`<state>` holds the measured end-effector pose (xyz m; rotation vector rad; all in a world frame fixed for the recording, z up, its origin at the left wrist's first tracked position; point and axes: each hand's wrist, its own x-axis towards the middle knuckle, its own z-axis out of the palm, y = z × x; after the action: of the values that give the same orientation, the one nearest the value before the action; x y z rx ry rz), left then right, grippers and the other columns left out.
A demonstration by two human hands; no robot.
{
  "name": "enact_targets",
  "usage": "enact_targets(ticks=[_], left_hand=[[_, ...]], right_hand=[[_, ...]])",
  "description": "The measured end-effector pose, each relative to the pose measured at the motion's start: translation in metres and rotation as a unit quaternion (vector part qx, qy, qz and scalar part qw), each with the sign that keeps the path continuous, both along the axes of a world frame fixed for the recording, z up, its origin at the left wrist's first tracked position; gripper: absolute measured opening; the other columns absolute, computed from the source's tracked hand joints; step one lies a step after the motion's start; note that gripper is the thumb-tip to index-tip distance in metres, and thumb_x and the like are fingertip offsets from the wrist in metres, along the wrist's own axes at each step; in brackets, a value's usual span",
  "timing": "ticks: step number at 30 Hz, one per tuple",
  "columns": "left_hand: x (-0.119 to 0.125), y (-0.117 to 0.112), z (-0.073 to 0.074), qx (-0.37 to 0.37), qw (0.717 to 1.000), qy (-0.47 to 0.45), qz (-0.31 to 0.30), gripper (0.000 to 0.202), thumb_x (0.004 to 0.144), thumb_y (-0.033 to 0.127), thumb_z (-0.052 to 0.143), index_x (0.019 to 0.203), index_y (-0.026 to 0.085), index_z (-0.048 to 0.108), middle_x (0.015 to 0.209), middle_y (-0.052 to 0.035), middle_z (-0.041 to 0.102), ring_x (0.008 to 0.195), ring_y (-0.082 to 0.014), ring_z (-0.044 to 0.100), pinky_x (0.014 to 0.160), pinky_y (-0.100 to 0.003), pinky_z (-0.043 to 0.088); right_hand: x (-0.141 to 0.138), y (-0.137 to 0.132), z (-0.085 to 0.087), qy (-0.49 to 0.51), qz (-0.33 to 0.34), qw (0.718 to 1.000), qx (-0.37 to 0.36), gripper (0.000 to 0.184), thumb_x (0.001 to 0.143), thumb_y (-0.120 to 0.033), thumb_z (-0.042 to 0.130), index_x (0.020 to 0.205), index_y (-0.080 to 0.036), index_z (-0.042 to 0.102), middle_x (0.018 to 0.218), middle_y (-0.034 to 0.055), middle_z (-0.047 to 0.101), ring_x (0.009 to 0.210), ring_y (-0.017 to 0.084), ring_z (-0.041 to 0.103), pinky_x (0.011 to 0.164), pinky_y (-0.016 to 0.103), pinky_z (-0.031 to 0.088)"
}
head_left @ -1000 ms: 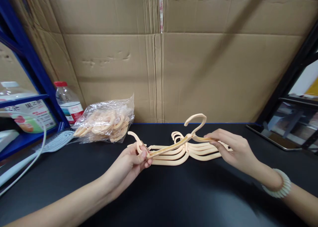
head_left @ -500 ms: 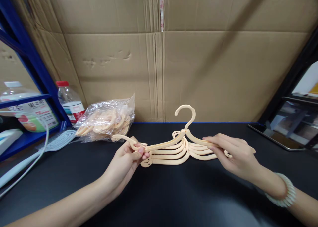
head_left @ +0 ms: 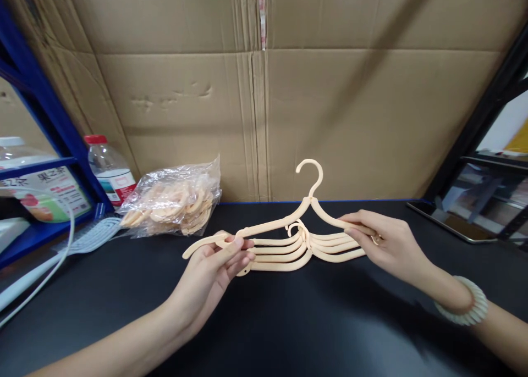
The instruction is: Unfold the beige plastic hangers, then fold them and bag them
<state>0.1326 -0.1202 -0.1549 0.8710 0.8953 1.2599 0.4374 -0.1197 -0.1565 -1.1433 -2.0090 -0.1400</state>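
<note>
Between my hands a cream-coloured plastic clothes hanger (head_left: 270,228) is raised off the table, its hook pointing up. My left hand (head_left: 218,261) is closed on its left end, thumb on top, and a curved piece sticks out past the fingers to the left. My right hand (head_left: 379,242) pinches the other arm of the hanger near its end; the tip is partly hidden by the fingers. Just below and behind lie several matching hangers (head_left: 284,267) on the black table, lined up close together, their ends partly covered by my hands.
A clear plastic bag (head_left: 177,198) of more cream pieces lies at the back left. Beside it are a red-capped bottle (head_left: 109,168), a pale hairbrush (head_left: 93,235) and a blue shelf frame (head_left: 45,86). Cardboard (head_left: 185,107) walls the back; a black-edged tablet-like panel (head_left: 447,223) lies at right.
Both hands have lifted the hanger a little higher above the row. Its left end now tilts differently, with the outer curved piece lower. The view has shifted slightly.
</note>
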Motion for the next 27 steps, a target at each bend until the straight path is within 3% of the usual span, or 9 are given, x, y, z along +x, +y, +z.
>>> enact_targets(ticks=[3, 5, 6, 8, 10, 13, 16, 20, 27], left_hand=[[0.005, -0.012, -0.010, 0.018, 0.988, 0.109, -0.110, 0.012, 0.075, 0.022, 0.075, 0.072, 0.015, 0.066, 0.081, -0.0076, 0.069, 0.067, -0.0173, 0.067, 0.065, -0.026, 0.057], [0.008, -0.024, -0.015, 0.094, 0.955, 0.212, -0.185, 0.006, 0.076, 0.021, 0.072, 0.073, 0.018, 0.068, 0.080, -0.0079, 0.070, 0.067, -0.0216, 0.067, 0.062, -0.032, 0.057], [0.009, -0.029, -0.015, 0.165, 0.929, 0.264, -0.202, 0.003, 0.078, 0.019, 0.068, 0.078, 0.021, 0.071, 0.081, -0.0089, 0.071, 0.073, -0.0245, 0.068, 0.067, -0.035, 0.057], [0.010, -0.039, -0.012, 0.315, 0.855, 0.332, -0.246, 0.022, 0.079, 0.012, 0.064, 0.090, 0.026, 0.076, 0.093, -0.0112, 0.074, 0.092, -0.0309, 0.068, 0.084, -0.041, 0.053], [0.009, -0.045, -0.007, 0.399, 0.789, 0.382, -0.270, 0.039, 0.078, 0.005, 0.060, 0.103, 0.031, 0.075, 0.110, -0.0109, 0.073, 0.112, -0.0350, 0.061, 0.102, -0.048, 0.041], [0.007, -0.047, -0.005, 0.422, 0.744, 0.459, -0.241, 0.054, 0.077, -0.001, 0.056, 0.119, 0.030, 0.068, 0.131, -0.0103, 0.061, 0.129, -0.0363, 0.048, 0.113, -0.052, 0.025], [0.006, -0.045, -0.011, 0.437, 0.703, 0.522, -0.204, 0.057, 0.076, 0.000, 0.054, 0.126, 0.026, 0.063, 0.138, -0.0095, 0.055, 0.131, -0.0342, 0.045, 0.112, -0.054, 0.028], [0.005, -0.042, -0.023, 0.474, 0.617, 0.605, -0.169, 0.054, 0.077, 0.006, 0.051, 0.128, 0.023, 0.057, 0.142, -0.0056, 0.051, 0.132, -0.0289, 0.042, 0.111, -0.052, 0.032], [0.004, -0.039, -0.034, 0.484, 0.561, 0.659, -0.130, 0.047, 0.084, 0.020, 0.052, 0.131, 0.025, 0.053, 0.143, -0.0015, 0.051, 0.133, -0.0272, 0.042, 0.113, -0.051, 0.031]], right_hand=[[0.009, 0.003, 0.009, 0.017, 0.015, 0.999, -0.050, 0.018, 0.092, -0.033, 0.051, 0.092, -0.020, 0.063, 0.071, 0.0021, 0.066, 0.056, 0.014, 0.057, 0.051, 0.025, 0.045], [0.016, 0.005, 0.013, 0.032, 0.030, 0.993, -0.106, 0.021, 0.091, -0.037, 0.052, 0.089, -0.020, 0.064, 0.065, 0.0009, 0.063, 0.053, 0.013, 0.054, 0.048, 0.024, 0.043], [0.020, 0.006, 0.015, 0.038, 0.041, 0.989, -0.139, 0.023, 0.090, -0.039, 0.053, 0.088, -0.019, 0.064, 0.064, 0.0004, 0.062, 0.052, 0.013, 0.054, 0.047, 0.024, 0.043], [0.026, 0.007, 0.016, 0.039, 0.063, 0.975, -0.211, 0.026, 0.090, -0.042, 0.052, 0.087, -0.020, 0.064, 0.062, -0.0007, 0.060, 0.050, 0.013, 0.053, 0.044, 0.023, 0.041], [0.029, 0.009, 0.015, 0.020, 0.077, 0.961, -0.265, 0.026, 0.090, -0.043, 0.052, 0.086, -0.020, 0.064, 0.059, -0.0020, 0.058, 0.048, 0.012, 0.051, 0.044, 0.023, 0.038], [0.031, 0.010, 0.014, -0.031, 0.082, 0.953, -0.290, 0.023, 0.088, -0.039, 0.053, 0.081, -0.020, 0.065, 0.059, -0.0023, 0.058, 0.050, 0.012, 0.049, 0.046, 0.023, 0.036], [0.030, 0.011, 0.013, -0.084, 0.106, 0.943, -0.305, 0.019, 0.087, -0.033, 0.055, 0.081, -0.019, 0.066, 0.069, 0.0006, 0.064, 0.060, 0.014, 0.054, 0.056, 0.025, 0.041], [0.029, 0.011, 0.013, -0.137, 0.117, 0.927, -0.329, 0.012, 0.083, -0.026, 0.059, 0.080, -0.017, 0.067, 0.079, 0.0033, 0.066, 0.070, 0.016, 0.057, 0.065, 0.026, 0.044], [0.031, 0.014, 0.009, -0.181, 0.066, 0.924, -0.329, 0.010, 0.070, -0.010, 0.065, 0.072, -0.019, 0.068, 0.079, 0.0013, 0.066, 0.075, 0.015, 0.058, 0.068, 0.026, 0.041]])
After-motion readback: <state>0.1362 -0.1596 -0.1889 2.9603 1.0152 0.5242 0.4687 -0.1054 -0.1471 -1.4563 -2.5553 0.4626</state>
